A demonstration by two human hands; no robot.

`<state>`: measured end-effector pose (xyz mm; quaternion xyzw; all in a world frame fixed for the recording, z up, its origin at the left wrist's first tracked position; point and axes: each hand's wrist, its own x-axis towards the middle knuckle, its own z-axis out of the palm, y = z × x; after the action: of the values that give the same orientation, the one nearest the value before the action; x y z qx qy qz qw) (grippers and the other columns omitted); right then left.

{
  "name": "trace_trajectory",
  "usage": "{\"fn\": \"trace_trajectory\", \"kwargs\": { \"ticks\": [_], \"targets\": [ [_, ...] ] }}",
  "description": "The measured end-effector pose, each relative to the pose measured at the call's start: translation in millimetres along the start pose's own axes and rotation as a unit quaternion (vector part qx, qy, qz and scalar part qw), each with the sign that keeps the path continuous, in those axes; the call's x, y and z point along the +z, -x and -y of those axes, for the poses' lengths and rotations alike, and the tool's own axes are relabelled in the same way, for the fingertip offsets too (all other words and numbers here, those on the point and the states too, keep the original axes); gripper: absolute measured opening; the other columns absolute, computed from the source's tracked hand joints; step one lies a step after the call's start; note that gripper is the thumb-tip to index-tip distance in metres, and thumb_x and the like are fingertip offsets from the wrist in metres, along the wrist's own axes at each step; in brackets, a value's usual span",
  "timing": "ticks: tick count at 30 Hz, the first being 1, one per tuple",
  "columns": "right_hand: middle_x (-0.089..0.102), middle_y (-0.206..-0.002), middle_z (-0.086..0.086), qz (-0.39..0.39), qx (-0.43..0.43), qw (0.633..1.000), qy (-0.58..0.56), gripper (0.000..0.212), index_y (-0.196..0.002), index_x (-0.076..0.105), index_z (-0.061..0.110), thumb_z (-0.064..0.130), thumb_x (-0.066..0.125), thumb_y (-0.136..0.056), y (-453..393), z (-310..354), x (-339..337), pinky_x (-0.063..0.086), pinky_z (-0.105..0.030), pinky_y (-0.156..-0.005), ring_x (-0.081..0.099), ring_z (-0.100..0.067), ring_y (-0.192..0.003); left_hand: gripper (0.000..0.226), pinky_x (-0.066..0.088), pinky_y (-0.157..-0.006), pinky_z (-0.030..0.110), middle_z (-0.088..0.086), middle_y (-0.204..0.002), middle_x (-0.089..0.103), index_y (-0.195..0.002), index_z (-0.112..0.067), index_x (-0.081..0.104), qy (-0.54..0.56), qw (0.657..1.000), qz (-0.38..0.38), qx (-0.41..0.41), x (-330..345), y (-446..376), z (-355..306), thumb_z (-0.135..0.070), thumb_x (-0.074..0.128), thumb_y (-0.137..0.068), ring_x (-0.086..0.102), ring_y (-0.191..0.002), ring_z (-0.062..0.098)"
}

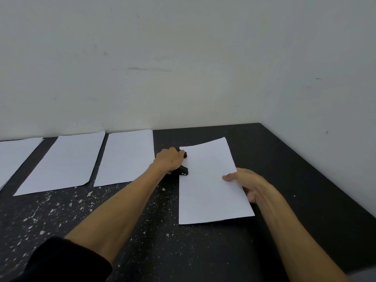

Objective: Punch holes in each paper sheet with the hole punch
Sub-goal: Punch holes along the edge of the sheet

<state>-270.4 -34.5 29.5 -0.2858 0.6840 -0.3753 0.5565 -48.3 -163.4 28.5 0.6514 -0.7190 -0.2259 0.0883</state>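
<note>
Left of the hole punch (183, 171), three white sheets (61, 162) lie in a row on the dark speckled table (142, 231) along the wall. The left hand (169, 159), arm stretched forward, curls its fingers over the black punch at the left edge of the fourth sheet (209, 180). Right of the punch, the right hand (247, 185) pinches that sheet's right edge, thumb on top
</note>
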Motion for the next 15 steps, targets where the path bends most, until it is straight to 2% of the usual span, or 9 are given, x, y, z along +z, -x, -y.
{"fn": "trace_trajectory", "kwargs": {
  "ticks": [6,9,12,15],
  "targets": [
    [0.074,-0.111,-0.016,0.003,0.007,1.0,0.013,0.015,-0.106,0.068,0.013,0.001,0.064,-0.097,-1,3,0,0.057,-0.051,-0.075,0.071,-0.038,-0.102,0.053,0.05,-0.054,0.028,0.01,-0.103,0.057,-0.134,-0.007,0.048,-0.001,1.0,0.015,0.0,-3,0,-1,-0.047,0.028,-0.106,0.062,-0.067,0.021],
    [0.074,-0.111,-0.015,0.008,0.005,1.0,0.011,0.016,-0.107,0.069,0.013,0.001,0.064,-0.098,-2,3,-1,0.058,-0.051,-0.077,0.071,-0.038,-0.102,0.057,0.055,-0.056,0.027,0.011,-0.104,0.057,-0.139,-0.007,0.046,0.016,1.0,0.025,-0.005,-5,1,-1,-0.049,0.025,-0.106,0.064,-0.069,0.02],
    [0.075,-0.115,-0.017,0.015,0.003,1.0,0.013,0.02,-0.115,0.069,0.011,0.002,0.065,-0.097,-4,2,-2,0.058,-0.056,-0.09,0.072,-0.039,-0.106,0.062,0.06,-0.062,0.028,0.012,-0.109,0.056,-0.146,-0.009,0.042,0.06,0.997,0.045,-0.016,-9,3,-3,-0.051,0.02,-0.107,0.064,-0.073,0.02],
    [0.076,-0.116,-0.017,0.017,-0.001,1.0,0.014,0.023,-0.118,0.069,0.01,0.001,0.065,-0.097,-6,1,-3,0.056,-0.057,-0.095,0.072,-0.04,-0.107,0.069,0.056,-0.051,0.026,0.014,-0.115,0.055,-0.152,-0.011,0.038,0.114,0.99,0.067,-0.039,-15,4,-3,-0.057,0.016,-0.106,0.064,-0.072,0.02]
  ]
}}
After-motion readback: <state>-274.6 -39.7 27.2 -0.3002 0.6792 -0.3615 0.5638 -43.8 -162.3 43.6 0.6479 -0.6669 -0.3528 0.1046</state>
